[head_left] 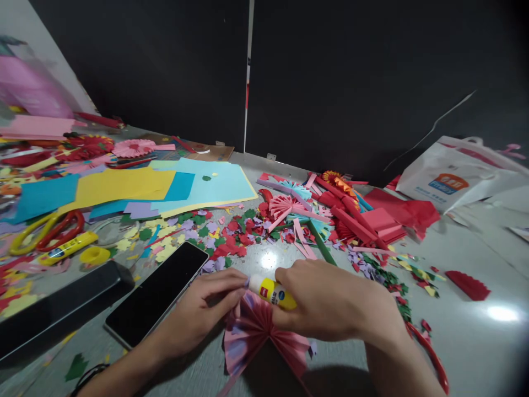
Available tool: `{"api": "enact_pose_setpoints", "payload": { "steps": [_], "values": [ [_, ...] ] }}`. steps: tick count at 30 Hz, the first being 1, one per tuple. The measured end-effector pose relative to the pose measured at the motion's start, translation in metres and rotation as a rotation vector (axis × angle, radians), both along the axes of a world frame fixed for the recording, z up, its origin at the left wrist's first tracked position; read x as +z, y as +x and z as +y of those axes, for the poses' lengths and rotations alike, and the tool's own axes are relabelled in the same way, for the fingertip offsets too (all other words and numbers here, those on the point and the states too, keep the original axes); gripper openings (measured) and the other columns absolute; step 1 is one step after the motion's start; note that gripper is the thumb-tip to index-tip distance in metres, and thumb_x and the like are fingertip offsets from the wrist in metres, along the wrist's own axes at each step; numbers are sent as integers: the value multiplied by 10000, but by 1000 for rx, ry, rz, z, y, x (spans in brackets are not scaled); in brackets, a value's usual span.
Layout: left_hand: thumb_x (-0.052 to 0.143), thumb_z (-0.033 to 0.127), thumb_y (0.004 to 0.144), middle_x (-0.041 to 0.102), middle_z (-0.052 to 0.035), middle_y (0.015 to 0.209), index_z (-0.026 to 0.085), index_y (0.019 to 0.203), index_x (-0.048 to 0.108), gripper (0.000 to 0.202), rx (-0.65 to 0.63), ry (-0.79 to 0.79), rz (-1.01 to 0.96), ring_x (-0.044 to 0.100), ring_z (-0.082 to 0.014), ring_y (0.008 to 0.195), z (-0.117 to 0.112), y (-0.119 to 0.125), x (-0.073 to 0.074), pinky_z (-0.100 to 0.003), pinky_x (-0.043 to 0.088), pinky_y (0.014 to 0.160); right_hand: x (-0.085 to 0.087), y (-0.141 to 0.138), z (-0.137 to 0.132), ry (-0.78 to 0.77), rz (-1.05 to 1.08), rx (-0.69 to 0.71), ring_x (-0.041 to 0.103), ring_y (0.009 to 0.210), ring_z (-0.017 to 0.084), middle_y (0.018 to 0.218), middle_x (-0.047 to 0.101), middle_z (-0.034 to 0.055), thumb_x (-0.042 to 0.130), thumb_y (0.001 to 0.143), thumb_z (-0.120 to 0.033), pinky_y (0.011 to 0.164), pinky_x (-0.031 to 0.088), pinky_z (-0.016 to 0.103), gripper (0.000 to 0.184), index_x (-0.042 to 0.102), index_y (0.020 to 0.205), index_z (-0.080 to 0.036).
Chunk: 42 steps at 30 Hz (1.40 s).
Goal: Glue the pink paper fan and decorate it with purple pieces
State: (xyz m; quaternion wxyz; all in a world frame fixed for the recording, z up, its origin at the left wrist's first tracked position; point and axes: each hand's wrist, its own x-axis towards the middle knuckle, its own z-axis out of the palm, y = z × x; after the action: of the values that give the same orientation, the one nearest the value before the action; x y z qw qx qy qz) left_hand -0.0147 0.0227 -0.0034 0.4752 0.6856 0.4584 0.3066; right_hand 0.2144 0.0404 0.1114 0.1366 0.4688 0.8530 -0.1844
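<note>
A pink pleated paper fan [252,336] lies on the grey table [475,353] right in front of me. My right hand [330,300] grips a yellow and white glue stick [270,290], its tip pointing left toward the fan's upper edge. My left hand [206,309] pinches the fan's upper edge with closed fingers, right at the glue tip. A dark wristband sits on my left wrist.
A black phone [157,292] and a dark flat box [58,311] lie to the left. Coloured paper sheets [165,187], scissors [45,229], a yellow glue cap [95,255], paper scraps [223,231] and folded red paper [372,220] fill the middle. A white bag [450,176] sits far right.
</note>
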Motion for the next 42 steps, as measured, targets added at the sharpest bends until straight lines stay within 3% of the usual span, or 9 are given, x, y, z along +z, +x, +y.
{"api": "enact_pose_setpoints", "payload": {
  "steps": [5, 10, 12, 15, 18, 22, 28, 35, 42],
  "values": [
    [595, 337, 988, 413, -64, 1604, 353, 1306, 668, 326, -226, -87, -135, 485, -281, 1401, -3, -3, -1, -457, 437, 1118, 1, 4, 0, -21, 25, -6, 517, 525, 157, 659, 623, 66, 481, 948, -532, 482, 269, 292, 448, 678, 780, -167],
    [704, 315, 929, 262, -14, 1684, 470, 1424, 529, 548, -326, -274, -402, 362, -279, 1490, -8, -14, -26, -457, 413, 1131, 6, 13, -5, 15, 33, -26, 346, 492, 122, 613, 547, 16, 483, 949, -572, 462, 202, 288, 451, 645, 764, -194],
    [746, 290, 897, 377, -31, 1631, 465, 1427, 529, 598, -314, -297, -399, 433, -259, 1429, -10, -16, -33, -425, 442, 1094, 6, 15, -8, 30, 18, -23, 318, 507, 123, 628, 535, 11, 472, 952, -587, 477, 190, 289, 454, 635, 770, -204],
    [731, 294, 912, 706, -61, 1197, 398, 1478, 490, 625, -422, -331, -508, 673, -159, 927, -9, -13, -28, -291, 537, 805, 6, 18, -10, 18, 12, 1, 324, 520, 125, 647, 537, 17, 436, 972, -601, 493, 186, 291, 481, 643, 796, -204],
    [710, 381, 925, 736, -73, 991, 316, 1490, 496, 608, -545, -431, -532, 664, -130, 725, -6, -6, -13, -239, 495, 652, 9, 22, -10, -19, 20, 27, 361, 534, 130, 669, 564, 26, 445, 980, -581, 497, 195, 286, 459, 655, 826, -203],
    [717, 399, 919, 746, -81, 867, 259, 1378, 633, 487, -468, -466, -570, 650, -124, 656, -1, -3, -6, -212, 471, 580, 14, 25, -10, -57, 44, 33, 448, 579, 148, 727, 615, 40, 433, 984, -620, 502, 224, 275, 486, 664, 858, -211],
    [827, 311, 824, 659, -1, 734, 209, 913, 826, 135, -201, -460, -660, 576, -59, 524, 4, -6, -16, -152, 444, 472, 14, 14, -15, -110, 68, 58, 569, 655, 183, 801, 661, 28, 598, 898, -628, 537, 309, 279, 388, 704, 953, -258],
    [950, 313, 659, 675, 11, 719, 191, 875, 807, 287, -296, -502, -724, 575, -49, 569, 7, -7, -17, -141, 447, 552, 12, 2, -14, -225, 96, 161, 632, 685, 188, 802, 681, 23, 662, 843, -666, 545, 414, 255, 454, 723, 982, -238],
    [970, 294, 612, 704, -13, 715, 175, 972, 790, 419, -413, -535, -670, 606, -96, 583, 4, -7, -16, -186, 439, 546, 10, 2, -19, -192, 119, 142, 670, 753, 207, 856, 703, 12, 696, 876, -534, 572, 439, 261, 289, 721, 1022, -286]
  ]
}}
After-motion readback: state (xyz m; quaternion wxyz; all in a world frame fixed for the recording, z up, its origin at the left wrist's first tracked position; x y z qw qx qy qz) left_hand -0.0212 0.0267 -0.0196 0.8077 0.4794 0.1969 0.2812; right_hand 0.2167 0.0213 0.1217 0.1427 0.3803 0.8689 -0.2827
